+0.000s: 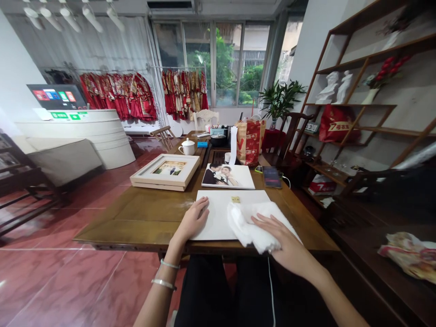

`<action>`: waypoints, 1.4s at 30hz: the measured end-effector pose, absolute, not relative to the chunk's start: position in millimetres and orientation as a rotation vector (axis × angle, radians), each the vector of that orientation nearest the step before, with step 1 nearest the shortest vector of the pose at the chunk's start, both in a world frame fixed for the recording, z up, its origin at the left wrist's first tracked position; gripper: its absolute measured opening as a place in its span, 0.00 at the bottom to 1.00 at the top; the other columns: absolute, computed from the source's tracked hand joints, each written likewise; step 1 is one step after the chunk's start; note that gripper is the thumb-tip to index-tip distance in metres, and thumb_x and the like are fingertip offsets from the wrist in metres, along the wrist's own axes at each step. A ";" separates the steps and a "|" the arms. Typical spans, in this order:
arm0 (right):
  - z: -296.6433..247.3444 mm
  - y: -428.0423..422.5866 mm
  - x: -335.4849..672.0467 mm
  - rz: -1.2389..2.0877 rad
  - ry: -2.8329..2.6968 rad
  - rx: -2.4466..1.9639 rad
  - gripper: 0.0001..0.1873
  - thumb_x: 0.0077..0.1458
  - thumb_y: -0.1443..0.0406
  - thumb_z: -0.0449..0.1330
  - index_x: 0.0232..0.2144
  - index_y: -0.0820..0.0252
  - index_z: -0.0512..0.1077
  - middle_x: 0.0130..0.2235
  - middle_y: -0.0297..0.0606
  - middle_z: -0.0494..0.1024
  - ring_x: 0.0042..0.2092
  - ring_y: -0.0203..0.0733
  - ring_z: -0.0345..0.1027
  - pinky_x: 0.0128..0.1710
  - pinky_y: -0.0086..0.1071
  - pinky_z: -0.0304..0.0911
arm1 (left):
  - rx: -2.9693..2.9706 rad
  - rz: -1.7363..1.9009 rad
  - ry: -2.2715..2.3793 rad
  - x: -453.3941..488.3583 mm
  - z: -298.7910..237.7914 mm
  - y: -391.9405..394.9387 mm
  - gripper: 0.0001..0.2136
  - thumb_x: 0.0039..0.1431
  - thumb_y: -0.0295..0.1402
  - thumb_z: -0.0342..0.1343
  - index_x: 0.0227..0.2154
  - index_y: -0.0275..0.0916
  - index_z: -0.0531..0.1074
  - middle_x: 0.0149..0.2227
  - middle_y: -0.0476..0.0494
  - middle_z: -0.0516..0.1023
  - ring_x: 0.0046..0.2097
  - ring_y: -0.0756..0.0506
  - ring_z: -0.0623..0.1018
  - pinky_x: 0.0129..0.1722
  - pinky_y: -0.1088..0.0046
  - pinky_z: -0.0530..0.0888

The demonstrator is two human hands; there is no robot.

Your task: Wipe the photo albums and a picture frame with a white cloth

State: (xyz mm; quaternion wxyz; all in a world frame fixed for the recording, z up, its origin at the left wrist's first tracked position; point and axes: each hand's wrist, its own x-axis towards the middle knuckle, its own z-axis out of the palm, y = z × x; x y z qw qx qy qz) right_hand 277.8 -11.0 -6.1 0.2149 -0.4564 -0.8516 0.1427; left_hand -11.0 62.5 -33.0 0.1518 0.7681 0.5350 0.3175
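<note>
A white flat panel lies at the front edge of the wooden table, with a small yellowish square near its far side. My left hand rests on the panel's left edge, fingers stretched out and nothing in them. On the panel's right part my right hand lies over a crumpled white cloth, its fingers extended across the top. Part of the cloth hangs past the front edge. Whether the right fingers grip the cloth is hard to see; the hand presses on it.
Beyond the panel lies a photo print of two people. To its left are stacked picture frames; to its right, a phone with a cable. Farther back stand a lidded white cup and a red-and-tan paper bag.
</note>
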 end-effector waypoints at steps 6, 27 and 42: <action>-2.8 64.5 274.3 0.446 -2.131 -1.652 0.29 0.49 0.65 0.52 0.56 0.55 0.62 0.60 0.35 0.60 0.63 0.50 0.43 0.60 0.48 0.45 | 2.207 0.923 1.529 -12.4 -34.3 63.1 0.18 0.58 0.35 0.45 0.49 0.35 0.69 0.57 0.39 0.65 0.60 0.43 0.62 0.60 0.63 0.59; -16.9 -7.4 281.5 0.296 -2.224 -1.444 0.37 0.41 0.74 0.47 0.56 0.51 0.61 0.59 0.30 0.61 0.63 0.43 0.45 0.62 0.47 0.41 | 2.188 0.926 1.534 -12.0 -35.1 62.8 0.18 0.58 0.34 0.46 0.49 0.35 0.69 0.58 0.39 0.65 0.60 0.43 0.62 0.60 0.63 0.59; -3.0 90.7 244.7 0.174 -2.100 -1.760 0.26 0.50 0.67 0.50 0.53 0.60 0.65 0.58 0.39 0.64 0.62 0.46 0.48 0.61 0.46 0.36 | 2.205 0.928 1.522 -12.4 -33.9 62.6 0.18 0.58 0.34 0.45 0.49 0.36 0.68 0.58 0.39 0.65 0.60 0.44 0.62 0.60 0.62 0.59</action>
